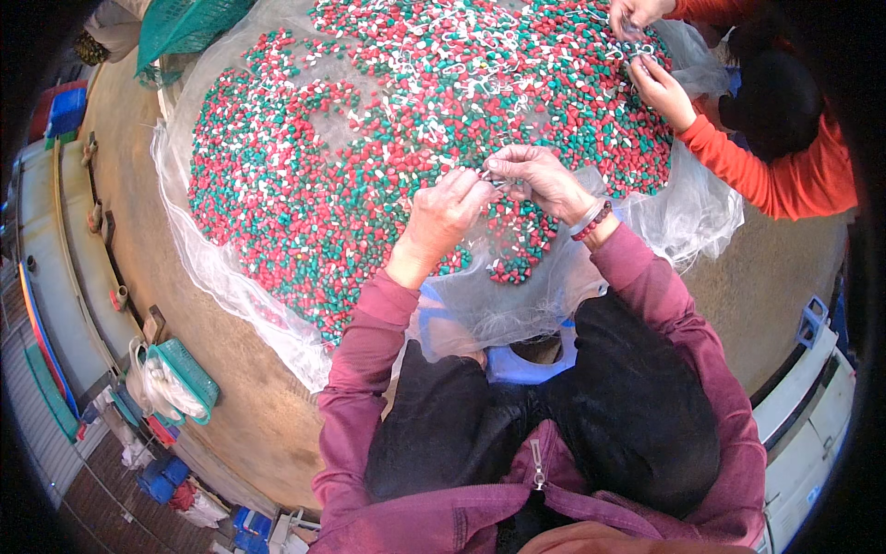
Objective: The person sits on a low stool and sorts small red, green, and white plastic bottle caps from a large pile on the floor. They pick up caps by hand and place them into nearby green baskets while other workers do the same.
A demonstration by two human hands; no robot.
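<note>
My left hand (441,214) and my right hand (544,183) meet over the near edge of a wide spread of small red, green and white pieces (305,208). The fingers of both are pinched together on something small and greyish between them, too small to name. A beaded bracelet (595,222) circles my right wrist. Beneath the pieces lies a white mesh sheet (498,309), bunched up near my knees. White loop-shaped pieces (480,42) are scattered on top of the heap towards its far side.
At the far right, another person in orange sleeves (771,185) works with both hands (660,92) over the heap. A green net bag (189,32) stands at the far left. On the left floor is a teal basket (189,369). A blue plastic stool (531,367) shows between my knees.
</note>
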